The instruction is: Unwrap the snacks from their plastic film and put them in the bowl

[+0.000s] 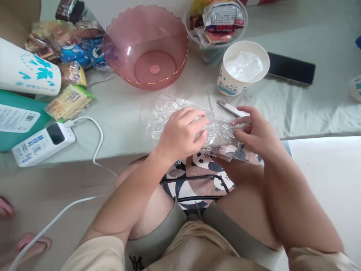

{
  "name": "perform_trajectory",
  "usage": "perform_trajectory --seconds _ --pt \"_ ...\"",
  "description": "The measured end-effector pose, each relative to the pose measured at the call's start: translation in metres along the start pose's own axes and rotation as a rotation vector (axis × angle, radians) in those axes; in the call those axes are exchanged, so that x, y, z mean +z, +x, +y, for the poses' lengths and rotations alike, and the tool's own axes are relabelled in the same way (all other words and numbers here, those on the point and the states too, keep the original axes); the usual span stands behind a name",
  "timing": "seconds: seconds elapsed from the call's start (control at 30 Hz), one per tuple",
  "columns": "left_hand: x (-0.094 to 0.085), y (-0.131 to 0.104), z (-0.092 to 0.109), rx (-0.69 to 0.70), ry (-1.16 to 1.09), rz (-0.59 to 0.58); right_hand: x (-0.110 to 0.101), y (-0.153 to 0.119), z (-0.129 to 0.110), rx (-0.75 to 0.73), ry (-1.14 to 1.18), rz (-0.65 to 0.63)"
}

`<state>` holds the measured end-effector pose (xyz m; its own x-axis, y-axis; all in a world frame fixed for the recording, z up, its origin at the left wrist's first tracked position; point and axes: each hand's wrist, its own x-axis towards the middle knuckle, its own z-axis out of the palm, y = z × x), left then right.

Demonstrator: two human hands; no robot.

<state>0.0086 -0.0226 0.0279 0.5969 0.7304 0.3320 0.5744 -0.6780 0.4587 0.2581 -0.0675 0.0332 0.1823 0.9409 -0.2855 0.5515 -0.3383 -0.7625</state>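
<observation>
While clear plastic film (217,133) is lying crumpled across the cloth's (131,124) near edge, the loosely curled left hand (183,130) and half-open right hand (255,130) are hanging over it, whether gripping I can't tell; farther, a paper cup (232,81) is standing right of a pink bowl (146,41).

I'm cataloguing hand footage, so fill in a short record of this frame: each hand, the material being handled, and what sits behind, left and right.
Left hand: over the clear plastic, grip unclear
Right hand: at the plastic's right side, grip unclear
Material: crumpled, partly over the table edge
Behind: pink bowl; tub of wrapped snacks; paper cup with clear plastic inside
Left: power bank, white cable
Right: black phone beside the cup
</observation>
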Motion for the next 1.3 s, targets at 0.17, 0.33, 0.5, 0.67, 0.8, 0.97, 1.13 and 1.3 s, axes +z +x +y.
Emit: perform_trajectory --seconds 0.17,0.33,0.5,0.67,0.8,0.97,1.13,1.3 --pt "0.008 0.003 -0.001 -0.158 0.117 -0.34 -0.011 -0.003 0.001 0.169 -0.019 0.009" --pt "0.008 -0.003 -0.02 -0.126 0.124 -0.343 -0.019 -0.01 -0.002 0.141 0.273 -0.017" --pt "0.013 -0.014 -0.013 0.084 0.009 0.105 -0.013 -0.012 -0.007 -0.02 0.824 -0.067" --pt "0.026 -0.026 0.017 0.094 -0.012 0.138 0.001 -0.015 -0.015 -0.175 0.875 -0.07" --pt "0.032 -0.028 0.021 -0.009 -0.07 0.192 0.01 -0.021 -0.018 -0.298 0.78 -0.266" --pt "0.02 -0.025 0.014 -0.244 -0.486 0.181 0.022 -0.004 -0.001 -0.413 0.653 -0.02" --pt "0.015 -0.02 0.01 -0.32 -0.872 -0.055 0.04 0.018 -0.001 -0.583 0.506 0.097" --pt "0.009 -0.023 0.0 -0.142 -0.854 -0.308 0.048 0.023 -0.017 -0.492 0.503 0.02"
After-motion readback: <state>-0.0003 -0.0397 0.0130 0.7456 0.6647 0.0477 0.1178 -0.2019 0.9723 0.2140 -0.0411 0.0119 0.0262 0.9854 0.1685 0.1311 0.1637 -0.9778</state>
